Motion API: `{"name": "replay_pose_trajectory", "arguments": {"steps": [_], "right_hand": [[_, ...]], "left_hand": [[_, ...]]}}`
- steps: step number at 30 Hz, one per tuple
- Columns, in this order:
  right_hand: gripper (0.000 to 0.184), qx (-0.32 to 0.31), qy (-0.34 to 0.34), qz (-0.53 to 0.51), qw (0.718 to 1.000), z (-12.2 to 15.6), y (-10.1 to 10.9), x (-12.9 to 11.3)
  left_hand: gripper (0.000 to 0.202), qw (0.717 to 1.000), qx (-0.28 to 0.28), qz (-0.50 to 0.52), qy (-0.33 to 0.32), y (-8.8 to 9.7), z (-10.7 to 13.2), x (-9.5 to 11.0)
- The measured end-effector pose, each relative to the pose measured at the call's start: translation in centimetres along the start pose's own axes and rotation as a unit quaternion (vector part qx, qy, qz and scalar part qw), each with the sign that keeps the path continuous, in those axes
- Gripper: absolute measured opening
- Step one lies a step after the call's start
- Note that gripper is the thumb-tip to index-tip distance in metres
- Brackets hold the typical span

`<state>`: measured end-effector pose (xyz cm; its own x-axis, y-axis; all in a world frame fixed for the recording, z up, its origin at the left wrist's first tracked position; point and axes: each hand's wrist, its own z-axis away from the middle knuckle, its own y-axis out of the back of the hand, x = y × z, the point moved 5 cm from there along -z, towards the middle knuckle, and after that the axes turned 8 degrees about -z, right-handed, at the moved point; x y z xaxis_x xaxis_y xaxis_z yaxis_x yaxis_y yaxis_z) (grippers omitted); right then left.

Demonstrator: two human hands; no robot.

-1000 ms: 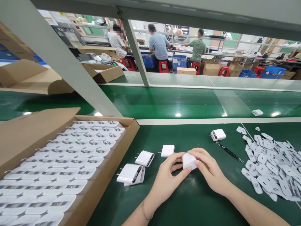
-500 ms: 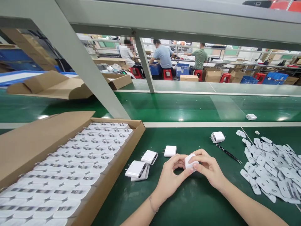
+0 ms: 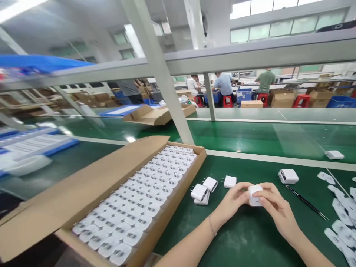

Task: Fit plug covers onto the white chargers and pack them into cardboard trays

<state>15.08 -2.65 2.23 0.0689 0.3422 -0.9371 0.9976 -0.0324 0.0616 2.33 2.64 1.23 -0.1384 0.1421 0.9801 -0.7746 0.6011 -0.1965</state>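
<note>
Charger (image 3: 253,202) shifted to frame's lower rt, slotted end in view.
L hand (image 3: 233,201) + R hand (image 3: 277,205) fingers grasped it, prob. mid-job.

Across the room I see people (image 3: 224,85) sitting on red stools (image 3: 227,100) among blue bins (image 3: 244,95) and cartons (image 3: 283,98), with windows (image 3: 276,29) high up beyond.
</note>
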Motion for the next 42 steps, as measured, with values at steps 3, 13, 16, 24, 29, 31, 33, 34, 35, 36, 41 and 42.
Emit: {"name": "replay_pose_trajectory", "arguments": {"steps": [3,13,16,24,29,31,33,34,35,36,41,42], "right_hand": [[0.023,-0.023,0.014,0.024,0.999,0.1,-0.3,-0.1],[0.034,0.012,-0.092,-0.08,0.992,0.3,-0.8,0.9],[0.034,0.01,-0.081,-0.08,0.993,0.6,-0.9,0.6],[0.032,-0.03,0.015,-0.045,0.998,0.2,-0.2,-1.6],[0.021,0.012,-0.022,-0.053,0.998,-0.5,0.2,-0.8],[0.021,0.044,-0.022,-0.05,0.998,-0.5,0.5,-0.5],[0.021,0.059,-0.02,-0.04,0.997,-0.4,0.5,-0.4],[0.021,0.064,-0.02,-0.036,0.997,-0.4,0.6,-0.4],[0.022,0.066,-0.02,-0.032,0.997,-0.4,0.6,-0.5],[0.024,0.067,-0.02,-0.03,0.997,-0.4,0.7,-0.6],[0.029,0.036,-0.038,-0.038,0.998,-0.4,0.5,-0.8],[0.029,0.03,-0.042,-0.042,0.998,-0.4,0.5,-0.9]], "left_hand": [[0.044,0.998,-0.024,0.045,0.039,-0.3,0.1,-0.2],[0.015,0.981,0.081,0.166,0.054,1.6,0.0,3.0],[0.015,0.979,0.108,0.168,0.044,1.9,0.8,4.9],[0.017,0.972,0.078,0.178,0.132,-1.0,2.2,0.7],[0.028,0.981,0.1,0.127,0.105,-1.6,2.3,-0.9],[0.036,0.986,0.144,0.062,0.052,-1.2,2.4,-0.4],[0.044,0.986,0.163,0.012,0.026,-1.1,2.6,-0.1],[0.046,0.987,0.161,0.002,0.023,-1.2,2.6,-0.1],[0.047,0.988,0.156,0.002,0.023,-1.4,2.6,-0.1],[0.046,0.988,0.151,0.009,0.023,-1.6,2.5,-0.2],[0.046,0.987,0.16,-0.02,0.015,-1.9,2.8,-0.5],[0.045,0.984,0.169,-0.048,0.014,-1.9,2.9,-0.4]]}}
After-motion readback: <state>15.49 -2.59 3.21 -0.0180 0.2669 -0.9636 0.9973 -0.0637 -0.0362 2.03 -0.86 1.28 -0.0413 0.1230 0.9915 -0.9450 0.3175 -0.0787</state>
